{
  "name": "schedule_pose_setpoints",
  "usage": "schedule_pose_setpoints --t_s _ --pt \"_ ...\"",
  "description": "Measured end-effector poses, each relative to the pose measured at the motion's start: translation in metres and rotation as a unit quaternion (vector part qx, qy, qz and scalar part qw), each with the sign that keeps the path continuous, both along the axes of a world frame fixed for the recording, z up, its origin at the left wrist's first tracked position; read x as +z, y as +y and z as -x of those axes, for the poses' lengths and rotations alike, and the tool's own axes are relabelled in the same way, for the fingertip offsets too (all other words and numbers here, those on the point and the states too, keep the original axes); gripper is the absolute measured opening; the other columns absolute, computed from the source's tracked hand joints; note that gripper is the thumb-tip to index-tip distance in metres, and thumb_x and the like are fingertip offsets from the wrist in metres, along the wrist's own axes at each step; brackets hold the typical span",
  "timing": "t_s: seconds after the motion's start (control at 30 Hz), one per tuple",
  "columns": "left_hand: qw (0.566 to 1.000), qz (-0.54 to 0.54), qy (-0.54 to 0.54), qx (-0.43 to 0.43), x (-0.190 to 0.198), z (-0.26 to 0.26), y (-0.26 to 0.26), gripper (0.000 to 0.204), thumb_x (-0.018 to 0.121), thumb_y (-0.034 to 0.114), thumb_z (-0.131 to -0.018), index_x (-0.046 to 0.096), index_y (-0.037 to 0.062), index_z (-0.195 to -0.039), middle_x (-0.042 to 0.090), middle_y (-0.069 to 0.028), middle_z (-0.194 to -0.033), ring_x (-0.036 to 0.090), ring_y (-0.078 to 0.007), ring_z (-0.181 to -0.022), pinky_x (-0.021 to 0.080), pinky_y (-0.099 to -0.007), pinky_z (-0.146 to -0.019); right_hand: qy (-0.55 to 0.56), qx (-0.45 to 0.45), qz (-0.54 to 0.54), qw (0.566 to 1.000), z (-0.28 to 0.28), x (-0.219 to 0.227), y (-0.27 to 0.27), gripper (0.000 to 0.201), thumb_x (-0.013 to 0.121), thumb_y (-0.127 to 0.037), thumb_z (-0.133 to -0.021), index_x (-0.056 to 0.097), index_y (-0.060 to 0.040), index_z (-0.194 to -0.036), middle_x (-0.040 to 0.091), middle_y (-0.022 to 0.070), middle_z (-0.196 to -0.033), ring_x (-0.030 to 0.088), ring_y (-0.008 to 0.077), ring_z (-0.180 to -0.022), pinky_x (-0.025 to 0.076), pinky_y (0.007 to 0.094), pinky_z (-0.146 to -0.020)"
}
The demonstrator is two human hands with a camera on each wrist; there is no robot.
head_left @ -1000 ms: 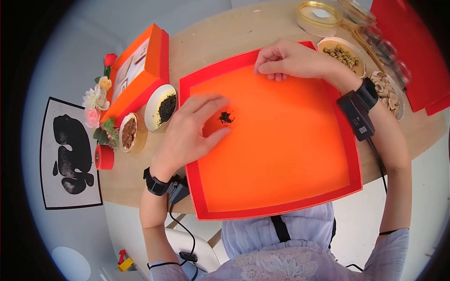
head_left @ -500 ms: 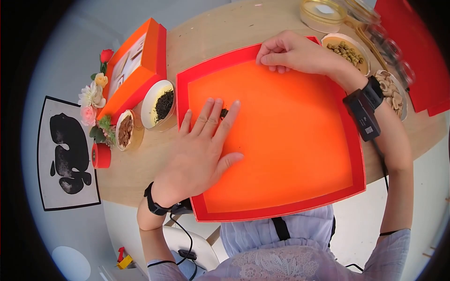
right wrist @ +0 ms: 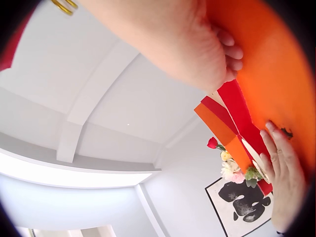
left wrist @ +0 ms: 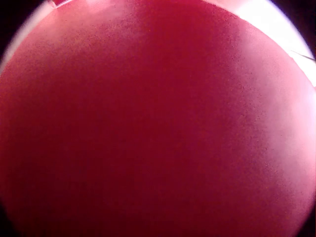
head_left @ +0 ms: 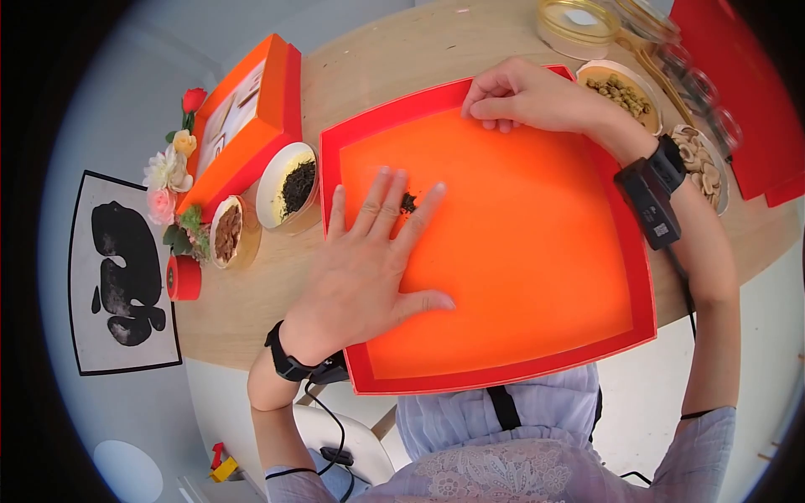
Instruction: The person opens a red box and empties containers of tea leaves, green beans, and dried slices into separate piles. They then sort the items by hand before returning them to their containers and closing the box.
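A wide, shallow box lid with a red rim (head_left: 495,377) and orange inside takes up the middle of the head view. My left hand (head_left: 356,264) lies over its left side, palm down, fingers spread and straight. Just beside the index finger, a small pile of dark tea leaves (head_left: 408,203) sits on the orange. Over the far rim, my right hand (head_left: 532,101) hangs with fingers loosely curled and nothing visible in them. The right wrist view shows those fingertips (right wrist: 232,52) against the orange. Red (left wrist: 148,123) fills the left wrist view, hiding the left fingers.
Left of the lid stand a bowl of dark leaves (head_left: 298,186), a bowl of brown pieces (head_left: 227,233), an orange box (head_left: 264,117) and flowers (head_left: 166,168). Near the right forearm are bowls of greenish buds (head_left: 618,96) and pale slices (head_left: 696,163), with jars (head_left: 579,29) behind.
My left hand has gone from bent fingers above the dark leaves to spread, straight fingers, lower and closer to me, then slightly right. The right hand has barely moved.
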State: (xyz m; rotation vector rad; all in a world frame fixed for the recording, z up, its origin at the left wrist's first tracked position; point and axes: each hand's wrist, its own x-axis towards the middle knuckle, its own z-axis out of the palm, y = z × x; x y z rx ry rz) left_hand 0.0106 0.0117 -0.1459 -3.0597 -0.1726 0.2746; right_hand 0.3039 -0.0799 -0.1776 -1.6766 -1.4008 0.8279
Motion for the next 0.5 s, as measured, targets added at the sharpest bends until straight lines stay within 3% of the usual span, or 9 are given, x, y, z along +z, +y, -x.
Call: schedule_pose_setpoints --t_s 0.17,0.33,0.5 --pt "0.999 0.038 -0.006 -0.002 0.002 0.001 0.0 0.109 0.072 0.067 -0.078 0.024 0.0203 -0.164 0.021 -0.0227 -0.167 0.013 -0.0408 -0.157 0.014 -0.0624 -0.123 0.009 0.005 0.002 1.0 0.0 0.001 0.0 0.023 0.065 -0.021 -0.095 0.073 0.0012 -0.097 0.068 0.0039 -0.081 0.062 0.0117 -0.073 0.051 0.0271 -0.068" --pt "1.0 -0.016 -0.009 -0.017 0.007 0.006 -0.006 0.104 0.071 0.07 -0.076 0.034 0.0248 -0.161 0.013 -0.0233 -0.169 0.009 -0.0429 -0.157 0.014 -0.0666 -0.121 0.003 0.002 0.0 1.0 -0.002 -0.001 -0.001 0.023 0.065 -0.021 -0.094 0.073 0.0008 -0.096 0.068 0.0039 -0.081 0.062 0.0115 -0.073 0.05 0.0271 -0.068" --pt "0.999 -0.028 -0.027 -0.001 -0.004 0.006 -0.001 0.104 0.065 0.076 -0.076 0.034 0.0249 -0.161 0.019 -0.0256 -0.167 0.012 -0.0428 -0.156 0.015 -0.0675 -0.12 0.003 0.002 0.008 1.0 -0.001 -0.001 -0.001 0.023 0.066 -0.021 -0.093 0.073 0.0008 -0.096 0.068 0.0041 -0.082 0.063 0.0116 -0.073 0.051 0.0274 -0.069"
